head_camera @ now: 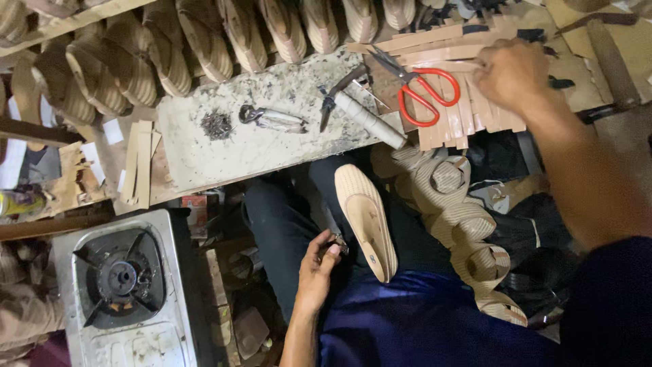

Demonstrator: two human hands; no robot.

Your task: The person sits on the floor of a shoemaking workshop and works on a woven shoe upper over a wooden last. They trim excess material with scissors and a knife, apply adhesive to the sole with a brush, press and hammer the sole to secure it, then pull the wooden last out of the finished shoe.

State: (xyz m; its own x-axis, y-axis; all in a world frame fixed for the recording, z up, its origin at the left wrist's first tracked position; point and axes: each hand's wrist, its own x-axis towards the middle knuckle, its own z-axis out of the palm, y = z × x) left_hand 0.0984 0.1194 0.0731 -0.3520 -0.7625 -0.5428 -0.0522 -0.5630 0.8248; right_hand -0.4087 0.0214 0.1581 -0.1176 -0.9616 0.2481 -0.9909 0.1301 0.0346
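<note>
A beige shoe sole (367, 219) lies lengthwise on my lap, between my legs. My left hand (318, 268) rests beside it on my left thigh, fingers closed on a small dark object that I cannot identify. My right hand (511, 73) reaches out over a stack of tan leather strips (456, 117) on the work board, fingers down on the strips. Red-handled scissors (418, 88) lie on the strips just left of that hand.
A white stone slab (238, 146) holds a pile of small nails (217, 125), a metal tool (272, 119), pliers (337, 96) and a hammer (370, 119). Rows of beige soles (204, 41) stand behind. A gas stove (122, 285) sits at lower left. Curled straps (468, 231) pile at my right.
</note>
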